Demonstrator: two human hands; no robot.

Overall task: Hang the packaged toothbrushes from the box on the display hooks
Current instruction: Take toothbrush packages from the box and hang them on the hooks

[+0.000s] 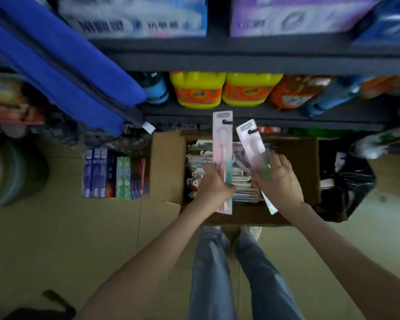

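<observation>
Picking from box [169,167]: left hand [214,184] grips pink toothbrush pack [221,144], right hand [278,179] white pack [251,142]; next, probably lift both toward 12 o'clock, seeking hooks.

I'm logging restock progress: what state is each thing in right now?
Cardboard box: open, flaps out.
Packs inside: many, lying stacked.
Left hand: grips pink toothbrush pack over the cardboard box, not hung.
Right hand: grips second toothbrush pack, tilted, not hung.
Toothpaste boxes: in a row on the floor.
</observation>
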